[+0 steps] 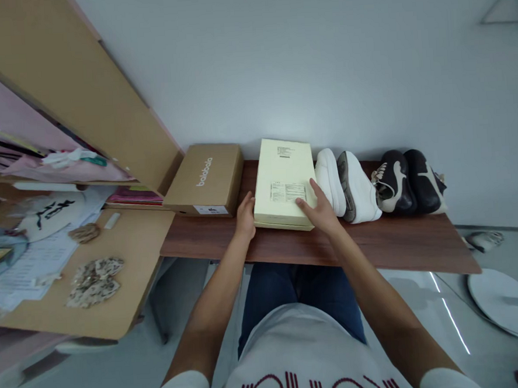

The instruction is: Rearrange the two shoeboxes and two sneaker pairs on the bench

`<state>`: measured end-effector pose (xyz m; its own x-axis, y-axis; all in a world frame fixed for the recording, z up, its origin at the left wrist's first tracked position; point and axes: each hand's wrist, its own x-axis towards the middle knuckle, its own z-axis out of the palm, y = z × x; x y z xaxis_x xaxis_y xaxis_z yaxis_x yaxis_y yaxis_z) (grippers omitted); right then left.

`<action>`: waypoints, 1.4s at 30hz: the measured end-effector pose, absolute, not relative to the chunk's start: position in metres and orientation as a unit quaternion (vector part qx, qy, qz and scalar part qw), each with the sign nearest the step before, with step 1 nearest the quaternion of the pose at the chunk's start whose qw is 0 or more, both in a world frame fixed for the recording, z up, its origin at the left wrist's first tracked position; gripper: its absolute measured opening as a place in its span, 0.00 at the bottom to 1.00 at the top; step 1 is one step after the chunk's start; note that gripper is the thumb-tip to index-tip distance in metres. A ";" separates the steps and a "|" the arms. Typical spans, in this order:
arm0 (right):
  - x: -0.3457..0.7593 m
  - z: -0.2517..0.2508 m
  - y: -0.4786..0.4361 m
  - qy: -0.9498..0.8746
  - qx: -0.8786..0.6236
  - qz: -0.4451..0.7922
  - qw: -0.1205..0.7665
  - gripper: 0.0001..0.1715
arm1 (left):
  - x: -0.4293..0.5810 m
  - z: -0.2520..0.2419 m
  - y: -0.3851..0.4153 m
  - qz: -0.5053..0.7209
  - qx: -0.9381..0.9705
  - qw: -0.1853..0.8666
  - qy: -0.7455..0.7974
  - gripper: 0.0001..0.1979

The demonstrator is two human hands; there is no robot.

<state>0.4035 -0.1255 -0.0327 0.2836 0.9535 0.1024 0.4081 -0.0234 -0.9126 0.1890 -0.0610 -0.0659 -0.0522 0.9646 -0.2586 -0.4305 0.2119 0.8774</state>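
A pale yellow shoe box (282, 169) with printed labels lies closed on the dark wooden shelf board (297, 247). My left hand (245, 217) grips its left side near the front corner. On the right, my right hand (321, 209) holds the box, with fingers spread over the top and side near the printed label. Beside the box stand white shoes (359, 191), one upright and one turned on its side. To the left is a brown shoe box (207, 176) marked "balabala", apart from my left hand.
Black shoes (396, 180) with white marks sit farther right on the board. At left, a desk (135, 248) bears papers, a white cap (56, 213) and a patterned scrunchie (96, 281). A wall rises behind the board. A round white object (506, 302) is on the floor at right.
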 end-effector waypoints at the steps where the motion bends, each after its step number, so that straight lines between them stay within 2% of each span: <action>1: 0.405 -0.031 -0.129 -0.524 -0.645 0.299 0.470 0.59 | 0.186 -0.059 -0.063 0.555 0.282 0.627 0.469 0.24; 7: 0.401 -0.022 -0.134 -0.532 -0.592 0.338 0.502 0.57 | 0.169 -0.011 -0.069 0.491 0.300 0.721 0.387 0.25; 12: 0.385 -0.010 -0.126 -0.544 -0.587 0.371 0.472 0.55 | 0.159 0.023 -0.064 0.500 0.362 0.686 0.384 0.25; 17: 0.360 0.019 -0.120 -0.542 -0.592 0.430 0.412 0.65 | 0.157 0.049 -0.063 0.491 0.433 0.630 0.417 0.28; 21: 0.338 0.040 -0.116 -0.571 -0.543 0.451 0.419 0.72 | 0.159 0.062 -0.063 0.471 0.472 0.596 0.447 0.27; 27: 0.326 0.030 -0.107 -0.576 -0.511 0.448 0.455 0.63 | 0.159 0.065 -0.053 0.460 0.464 0.597 0.466 0.25; 37: 0.325 0.009 -0.104 -0.552 -0.526 0.453 0.462 0.58 | 0.161 0.043 -0.042 0.443 0.468 0.628 0.437 0.27; 42: 0.328 0.007 -0.110 -0.554 -0.514 0.436 0.489 0.54 | 0.162 0.039 -0.047 0.457 0.416 0.651 0.440 0.23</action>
<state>0.3284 -0.1100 0.0073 0.0053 0.9957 0.0930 0.1424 0.0913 -0.9856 0.1618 -0.0475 0.0394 0.1942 0.9618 -0.1931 -0.2301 0.2360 0.9441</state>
